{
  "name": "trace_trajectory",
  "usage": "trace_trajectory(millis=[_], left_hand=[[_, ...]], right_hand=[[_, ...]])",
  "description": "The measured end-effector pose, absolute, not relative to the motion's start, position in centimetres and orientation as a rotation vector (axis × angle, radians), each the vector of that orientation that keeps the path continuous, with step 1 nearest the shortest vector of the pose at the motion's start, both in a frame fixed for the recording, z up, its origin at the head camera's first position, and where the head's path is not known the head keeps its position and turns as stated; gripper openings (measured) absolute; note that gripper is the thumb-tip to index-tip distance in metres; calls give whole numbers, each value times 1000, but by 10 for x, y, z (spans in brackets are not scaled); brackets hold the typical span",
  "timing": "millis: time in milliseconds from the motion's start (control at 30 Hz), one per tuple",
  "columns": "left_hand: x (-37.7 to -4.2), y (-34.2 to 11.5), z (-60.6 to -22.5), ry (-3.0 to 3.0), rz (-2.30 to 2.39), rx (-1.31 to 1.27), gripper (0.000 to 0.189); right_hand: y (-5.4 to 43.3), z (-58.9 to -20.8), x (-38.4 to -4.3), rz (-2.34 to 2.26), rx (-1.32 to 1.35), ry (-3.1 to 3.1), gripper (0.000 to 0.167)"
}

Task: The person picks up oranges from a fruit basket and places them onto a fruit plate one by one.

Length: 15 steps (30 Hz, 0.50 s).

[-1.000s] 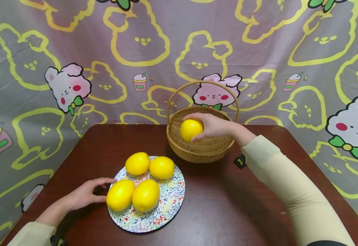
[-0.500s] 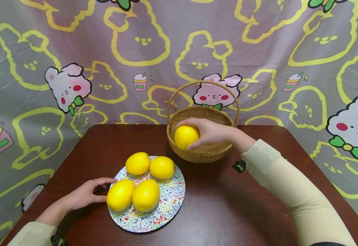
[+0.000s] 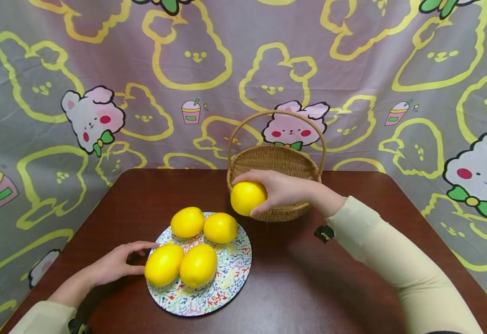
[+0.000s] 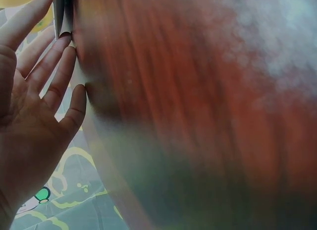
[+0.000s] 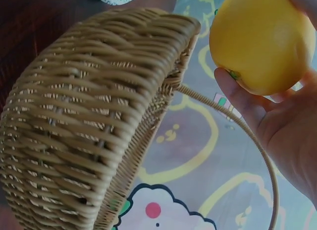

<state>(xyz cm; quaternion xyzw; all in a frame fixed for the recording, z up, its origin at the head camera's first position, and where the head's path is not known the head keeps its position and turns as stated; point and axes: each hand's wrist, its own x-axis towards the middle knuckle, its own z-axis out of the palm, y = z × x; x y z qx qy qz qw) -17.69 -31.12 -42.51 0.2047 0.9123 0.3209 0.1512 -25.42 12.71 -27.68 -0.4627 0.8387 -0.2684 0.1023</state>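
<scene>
My right hand (image 3: 281, 188) grips a yellow lemon (image 3: 247, 198) between thumb and fingers, in front of the left rim of the wicker basket (image 3: 276, 160). In the right wrist view the lemon (image 5: 260, 41) shows a small green stem mark near a fingertip, above the basket's rim. Several more lemons (image 3: 198, 266) lie together on a round plate (image 3: 235, 269) with coloured squiggles. At the plate's left edge is my left hand (image 3: 115, 264), fingertips at the rim and thumb beside the nearest lemon (image 3: 165, 265). The left wrist view shows its fingers (image 4: 52, 66) extended.
The basket's tall arched handle (image 3: 274, 112) rises over its opening, and its inside shows no fruit in the visible part. Everything stands on a dark reddish-brown table (image 3: 310, 269). A patterned cloth (image 3: 210, 46) hangs behind and along both sides.
My right hand has moved the lemon left, down and toward me, from over the basket to its front left rim. The left hand, plate and other lemons stay where they were.
</scene>
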Motion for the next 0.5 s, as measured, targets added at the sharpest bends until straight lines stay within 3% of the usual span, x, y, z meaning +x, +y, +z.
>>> trace_trajectory(millis=[500], left_hand=[[-178,-312,-425,2612,913,580,61]], right_hand=[[120,-290,-238,-805,-1356,2406,74]])
